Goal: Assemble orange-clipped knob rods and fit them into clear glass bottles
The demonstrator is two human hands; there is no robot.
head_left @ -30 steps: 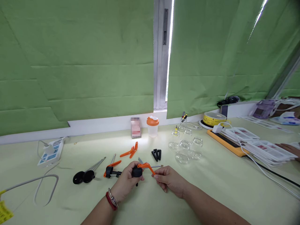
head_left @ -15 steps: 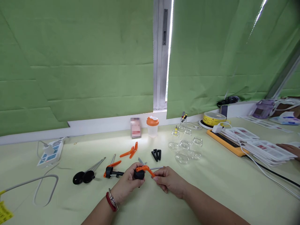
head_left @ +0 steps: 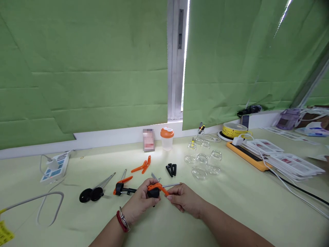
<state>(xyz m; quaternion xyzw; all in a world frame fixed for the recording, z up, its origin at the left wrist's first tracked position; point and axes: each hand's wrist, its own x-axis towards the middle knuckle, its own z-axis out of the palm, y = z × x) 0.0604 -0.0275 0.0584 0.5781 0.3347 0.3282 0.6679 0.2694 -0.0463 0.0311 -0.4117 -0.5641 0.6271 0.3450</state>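
My left hand is closed round a rounded black cap. Across the cap's top lies a bent orange lever, its outer end pinched by my right hand. A thin metal rod reaches from near the cap towards my right fingers; whether they touch it I cannot tell. Left of my left hand lie a black-capped piece and an orange lever. Two black discs with metal rods rest farther left. Two more orange levers and several short black handles lie beyond my hands.
Several clear glass jars stand to the right, with screwdrivers behind. An orange-lidded cup stands by the wall. An orange power strip, cables and paper stacks lie at right; a white power strip lies left.
The orange lever and black cap have shifted very slightly in my hands. A person's hand at the far right edge has left the view.
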